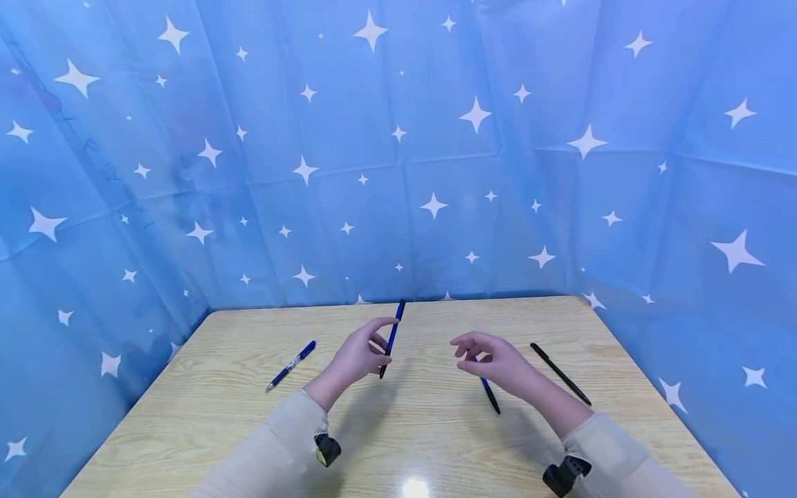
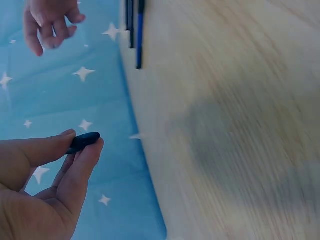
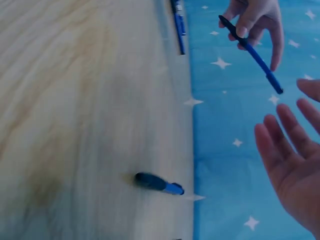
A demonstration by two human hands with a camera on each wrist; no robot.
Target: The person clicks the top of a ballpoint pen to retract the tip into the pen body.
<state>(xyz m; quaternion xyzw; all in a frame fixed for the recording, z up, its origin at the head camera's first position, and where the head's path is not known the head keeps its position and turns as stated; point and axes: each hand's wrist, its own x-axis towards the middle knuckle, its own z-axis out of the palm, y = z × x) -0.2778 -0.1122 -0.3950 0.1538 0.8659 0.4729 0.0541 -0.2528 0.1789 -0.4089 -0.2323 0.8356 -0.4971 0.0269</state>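
Note:
My left hand (image 1: 361, 353) pinches a blue pen (image 1: 391, 337) with black ends between thumb and fingers. The pen is held above the table, tilted, its top leaning right in the head view. In the left wrist view just a dark end of this held pen (image 2: 84, 143) shows between the fingertips. Over the table to the right hovers my right hand (image 1: 495, 363), fingers loosely bent, holding nothing. Beneath it lies another blue pen with a black end (image 1: 490, 396), partly hidden by the hand; the right wrist view shows this pen (image 3: 156, 183) apart from the fingers.
A blue pen with a pale printed middle (image 1: 290, 366) lies on the left of the wooden table (image 1: 423, 429). A black pen (image 1: 560, 373) lies on the right. A blue curtain with white stars (image 1: 398, 173) hangs behind the table and along its sides.

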